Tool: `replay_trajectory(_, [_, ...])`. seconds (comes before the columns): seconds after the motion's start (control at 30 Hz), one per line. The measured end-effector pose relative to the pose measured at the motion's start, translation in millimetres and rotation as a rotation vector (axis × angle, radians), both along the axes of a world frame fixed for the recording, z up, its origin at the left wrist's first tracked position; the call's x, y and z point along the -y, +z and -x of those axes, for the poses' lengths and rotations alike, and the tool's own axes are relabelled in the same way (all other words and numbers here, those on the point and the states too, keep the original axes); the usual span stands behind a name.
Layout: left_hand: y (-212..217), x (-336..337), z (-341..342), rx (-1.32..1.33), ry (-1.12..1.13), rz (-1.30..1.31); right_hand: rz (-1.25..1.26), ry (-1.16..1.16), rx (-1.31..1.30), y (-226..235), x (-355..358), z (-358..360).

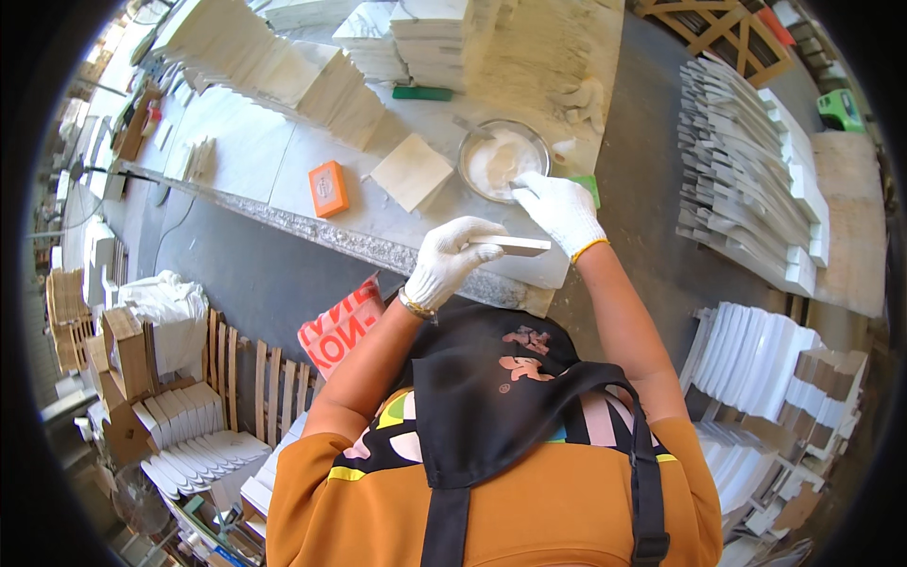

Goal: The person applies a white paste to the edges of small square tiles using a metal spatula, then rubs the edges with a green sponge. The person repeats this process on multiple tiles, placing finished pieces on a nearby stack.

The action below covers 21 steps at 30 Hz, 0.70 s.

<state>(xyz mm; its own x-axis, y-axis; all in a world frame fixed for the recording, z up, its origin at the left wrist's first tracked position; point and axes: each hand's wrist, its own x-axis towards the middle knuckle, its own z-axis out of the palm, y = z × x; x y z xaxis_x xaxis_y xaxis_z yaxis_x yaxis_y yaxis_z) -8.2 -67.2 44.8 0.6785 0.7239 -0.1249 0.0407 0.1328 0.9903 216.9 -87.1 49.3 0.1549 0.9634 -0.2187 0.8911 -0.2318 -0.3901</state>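
White knitted gloves cover both hands. My left hand (444, 263) is closed on the edge of a thin white stone tile (520, 246), held roughly level above the table's near edge. Reaching forward, my right hand (561, 214) has its fingertips pressed together at the near right rim of a round metal bowl (461, 163). Whitish powder or paste (501, 159) lies inside the bowl. Whether those fingers pinch anything is hidden. A cream square tile (412, 172) lies flat left of the bowl. Beside my right hand is a green pad (588, 189), partly covered.
An orange box (328, 189) sits on the stone-topped table (255, 142). Tall tile stacks (430, 42) and a green block (422, 94) are farther back. White slabs (742, 175) stand in rows at right. A red-printed bag (342, 326) is below the table edge.
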Motion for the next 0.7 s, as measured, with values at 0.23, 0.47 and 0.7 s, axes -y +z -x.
replay_trajectory(0.23, [-27,-12,-11,0.043,-0.012,-0.547,-0.213,-0.468,-0.156,24,57,-36])
replay_trajectory(0.47, [-21,-11,-40,-0.045,-0.068,-1.004,-0.225,-0.819,-0.482,-39,126,-44])
replay_trajectory(0.7, [-28,-4,-49,-0.087,-0.207,-1.18,-0.235,-0.127,0.219,-16,65,-58])
